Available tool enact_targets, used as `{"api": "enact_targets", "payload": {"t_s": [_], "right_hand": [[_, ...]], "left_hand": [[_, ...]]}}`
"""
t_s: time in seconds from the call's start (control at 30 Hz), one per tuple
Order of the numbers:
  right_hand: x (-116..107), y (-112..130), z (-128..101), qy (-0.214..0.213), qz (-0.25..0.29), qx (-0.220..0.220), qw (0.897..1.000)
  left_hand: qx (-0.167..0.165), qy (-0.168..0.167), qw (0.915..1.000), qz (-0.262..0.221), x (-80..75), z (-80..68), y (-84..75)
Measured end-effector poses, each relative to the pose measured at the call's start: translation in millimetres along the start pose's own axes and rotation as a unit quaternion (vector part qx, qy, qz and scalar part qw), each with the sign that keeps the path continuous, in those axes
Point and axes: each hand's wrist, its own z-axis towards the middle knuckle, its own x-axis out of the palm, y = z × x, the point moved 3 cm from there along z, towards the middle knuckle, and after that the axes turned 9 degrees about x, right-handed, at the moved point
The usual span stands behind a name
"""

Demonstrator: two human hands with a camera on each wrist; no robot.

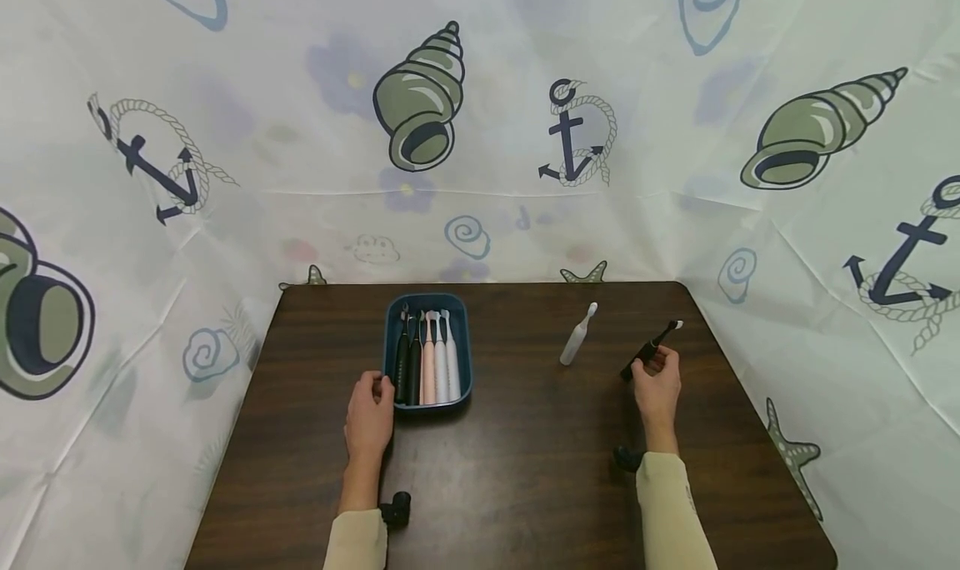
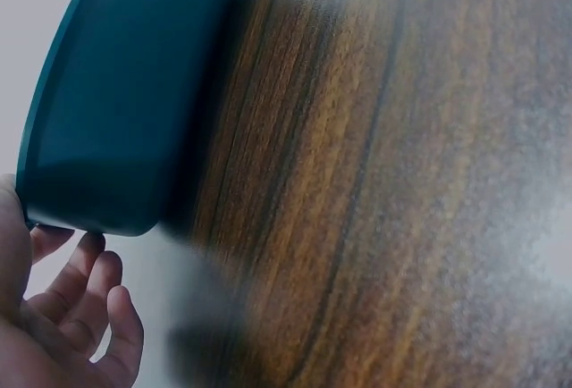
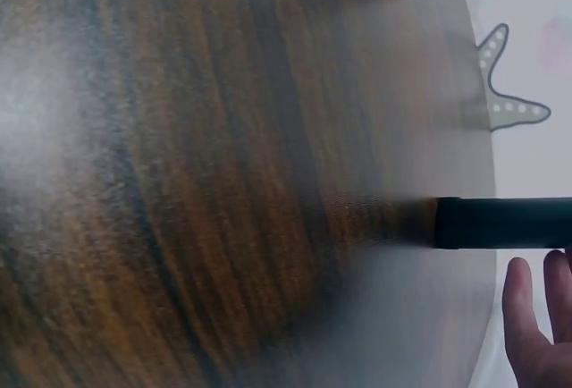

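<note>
A blue tray (image 1: 462,362) on the dark wooden table (image 1: 525,470) holds several electric toothbrushes side by side: black, pink and white. My left hand (image 1: 371,412) rests against the tray's near left corner, with the thumb at its rim. In the left wrist view the fingers (image 2: 85,303) lie loosely spread beside the blue tray (image 2: 116,102). My right hand (image 1: 657,382) pinches the lower part of a black toothbrush (image 1: 651,349) near the table's right side. The right wrist view shows the black toothbrush (image 3: 505,223) above two fingertips (image 3: 536,316). A white toothbrush (image 1: 578,337) lies alone between tray and right hand.
A cloth printed with shells and anchors (image 1: 570,137) hangs behind the table and drapes down on both sides. The table's rounded far right corner (image 1: 678,291) lies just beyond the black toothbrush. Bare wood lies in front of both hands.
</note>
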Motion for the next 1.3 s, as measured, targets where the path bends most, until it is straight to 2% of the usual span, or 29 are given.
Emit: {"api": "enact_targets", "payload": {"t_s": [0.23,0.4,0.6,0.97,1.3], "right_hand": [[-1,-4,-5,0.009,0.006,0.006,1.000],[-4,-6,-9,0.003,-0.002,0.010,1.000],[-6,-4,-14,-0.001,0.016,0.019,1.000],[-20,27,-21,-0.022,0.046,-0.013,0.999],[-24,51,-25,-0.050,0.043,-0.027,0.997]], "left_hand": [[-0.005,0.005,1.0000,0.003,-0.4,-0.4,-0.2],[-0.006,0.001,1.0000,0.003,-0.9,-0.4,-1.1],[-0.009,-0.007,0.9999,0.002,-1.2,-1.4,-2.5],[-0.003,-0.008,1.0000,0.000,-0.7,-3.6,-3.1],[0.001,-0.011,0.9999,-0.002,-1.0,-3.7,-0.6]]}}
